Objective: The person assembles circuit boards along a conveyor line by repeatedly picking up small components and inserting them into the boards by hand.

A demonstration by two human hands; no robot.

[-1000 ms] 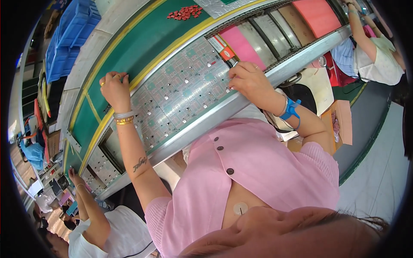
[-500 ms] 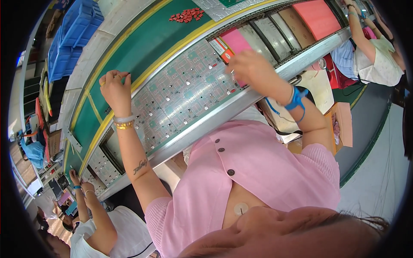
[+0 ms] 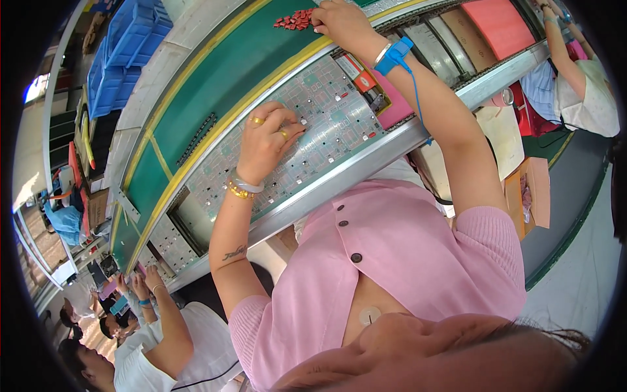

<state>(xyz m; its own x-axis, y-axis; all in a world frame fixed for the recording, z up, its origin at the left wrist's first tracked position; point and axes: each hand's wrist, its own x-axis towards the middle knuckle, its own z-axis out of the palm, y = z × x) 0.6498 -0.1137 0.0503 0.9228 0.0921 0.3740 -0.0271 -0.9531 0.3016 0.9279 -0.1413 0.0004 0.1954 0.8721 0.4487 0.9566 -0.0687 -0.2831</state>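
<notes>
While the left hand (image 3: 264, 140) presses down on the pale green panel of printed circuit boards (image 3: 297, 140), its fingers are bent and bunched, tips touching the panel near a small dark part; whether they pinch anything, I cannot tell. Two gold rings sit on those fingers, and a silver bangle with a gold beaded bracelet (image 3: 240, 188) circles the wrist. That panel lies flat in the grey metal rail of the conveyor line (image 3: 366, 163), right in front of the person's pink buttoned top (image 3: 392, 255).

Up at the far side, the right hand (image 3: 339, 23) is stretched out to the small heap of red components (image 3: 295, 18) on the green belt surface (image 3: 222, 85). Fingers curled, tips at the edge of the heap, but a grip on any one piece is too small to make out. On that wrist, a blue anti-static strap (image 3: 395, 55) with its blue coiled cord hanging down along the forearm.

Just beside the panel, to the right, a red-and-white flat box (image 3: 356, 70) rests in the rail, with pink sheets (image 3: 499, 23) further along. Blue plastic crates (image 3: 124, 55) are stacked beyond the belt. Another worker's arm (image 3: 568, 55) shows at the upper right, and more people's hands (image 3: 140, 287) work at the lower left.
</notes>
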